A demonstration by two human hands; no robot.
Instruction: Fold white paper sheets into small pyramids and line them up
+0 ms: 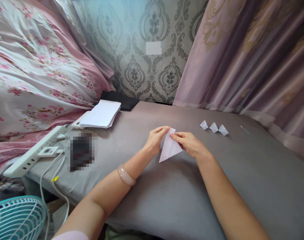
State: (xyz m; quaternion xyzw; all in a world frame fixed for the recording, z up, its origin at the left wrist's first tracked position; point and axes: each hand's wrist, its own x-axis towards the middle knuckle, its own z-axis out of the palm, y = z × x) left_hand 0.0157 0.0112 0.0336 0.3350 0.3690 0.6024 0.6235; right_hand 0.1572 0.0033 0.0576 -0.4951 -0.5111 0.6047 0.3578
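- Patterned gray wallpaper (131,43) with ornate leafy medallions fills the background; satiny mauve curtain (229,66) hangs in deep folds at right; rumpled floral cloth (41,56) drapes at left.
- Smooth gray cloth (154,200) covers the work surface, faintly wrinkled near its left edge.
- White folded paper (170,148), crisp and creased, is in both hands over the middle of the cloth; it is narrow on top and widens to a sharp point at lower left.
- Three small folded paper pieces (214,127), faceted like diamonds, sit in a slanting row right of the hands, well apart from them.
- Flat paper stack (101,113), its edges slightly uneven, lies at far left; long white power strip (20,166) runs along the left edge, above a turquoise fan (16,218) with a ribbed grille.
- Gray cloth stretches around both hands, giving sideways room; the near edge passes beneath the forearms.
- Left hand (155,137), below a pale bangle (126,175) on the forearm, pinches the paper's upper left edge, fingers curled; right hand (190,141) grips its upper right side, thumb in front.
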